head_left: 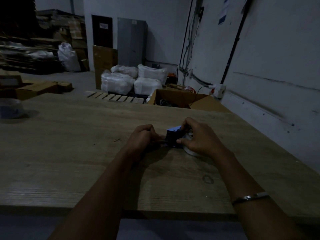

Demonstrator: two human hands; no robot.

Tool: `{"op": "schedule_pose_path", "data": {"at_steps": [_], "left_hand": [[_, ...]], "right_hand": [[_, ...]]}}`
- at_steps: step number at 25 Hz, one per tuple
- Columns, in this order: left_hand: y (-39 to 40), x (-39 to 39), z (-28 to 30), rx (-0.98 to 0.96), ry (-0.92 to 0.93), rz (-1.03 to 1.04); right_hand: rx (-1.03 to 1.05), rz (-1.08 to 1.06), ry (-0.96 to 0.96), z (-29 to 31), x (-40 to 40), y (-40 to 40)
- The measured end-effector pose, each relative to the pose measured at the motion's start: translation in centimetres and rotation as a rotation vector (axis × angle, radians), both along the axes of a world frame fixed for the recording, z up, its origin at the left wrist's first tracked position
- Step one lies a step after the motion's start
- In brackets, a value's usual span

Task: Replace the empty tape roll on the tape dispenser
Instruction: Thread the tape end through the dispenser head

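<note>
The tape dispenser (173, 138) is dark blue and sits low over the wooden tabletop (69, 144), roughly at the middle of the tabletop's width, between the two hands. A pale tape roll (189, 151) is at the right end of the tape dispenser, with its lower edge on or just above the tabletop; the dim light does not show whether the roll is seated on the dispenser's hub.

The left hand (144, 138) is at the left end of the tape dispenser with its fingers curled inward, gripping that end. The right hand (197, 137) covers the tape roll from above; its thumb presses the near side of the tape dispenser and its fingers curl over the far upper edge, so it holds dispenser and roll together. A metal bangle (249, 197) circles the right forearm, nearer the camera than the tape dispenser.

A second roll (11, 108), pale with a wide opening, stands on the tabletop well to the left of the tape dispenser, at the picture's left edge.

Beyond the far edge of the tabletop, behind the tape dispenser, an open cardboard box (180, 99) sits on the floor. Further back, white wrapped bundles (133, 79) are stacked against the wall.
</note>
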State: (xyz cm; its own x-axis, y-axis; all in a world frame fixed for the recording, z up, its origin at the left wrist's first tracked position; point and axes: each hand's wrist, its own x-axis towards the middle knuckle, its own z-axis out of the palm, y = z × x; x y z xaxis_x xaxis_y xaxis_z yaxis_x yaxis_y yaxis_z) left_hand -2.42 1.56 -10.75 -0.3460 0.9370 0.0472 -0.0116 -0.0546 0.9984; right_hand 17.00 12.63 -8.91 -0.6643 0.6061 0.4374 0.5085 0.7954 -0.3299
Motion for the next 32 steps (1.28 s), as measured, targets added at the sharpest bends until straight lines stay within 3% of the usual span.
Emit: {"op": "schedule_pose_path", "data": {"at_steps": [13, 18, 22, 28, 32], "left_hand": [[-0.1, -0.4, -0.6, 0.020, 0.136, -0.189], [-0.7, 1.4, -0.1, 0.028, 0.512, 0.015], [-0.3, 1.8, -0.3, 0.104, 0.672, 0.126], [0.1, 0.9, -0.6, 0.057, 0.540, 0.086], [0.2, 0.6, -0.7, 0.064, 0.495, 0.052]], "right_hand": [[-0.024, -0.002, -0.020, 0.3, 0.3, -0.3], [0.027, -0.016, -0.017, 0.3, 0.2, -0.5], [0.065, -0.013, -0.021, 0.0, 0.3, -0.3], [0.188, -0.069, -0.030, -0.6, -0.1, 0.1], [0.161, -0.040, 0.002, -0.7, -0.1, 0.6]]}}
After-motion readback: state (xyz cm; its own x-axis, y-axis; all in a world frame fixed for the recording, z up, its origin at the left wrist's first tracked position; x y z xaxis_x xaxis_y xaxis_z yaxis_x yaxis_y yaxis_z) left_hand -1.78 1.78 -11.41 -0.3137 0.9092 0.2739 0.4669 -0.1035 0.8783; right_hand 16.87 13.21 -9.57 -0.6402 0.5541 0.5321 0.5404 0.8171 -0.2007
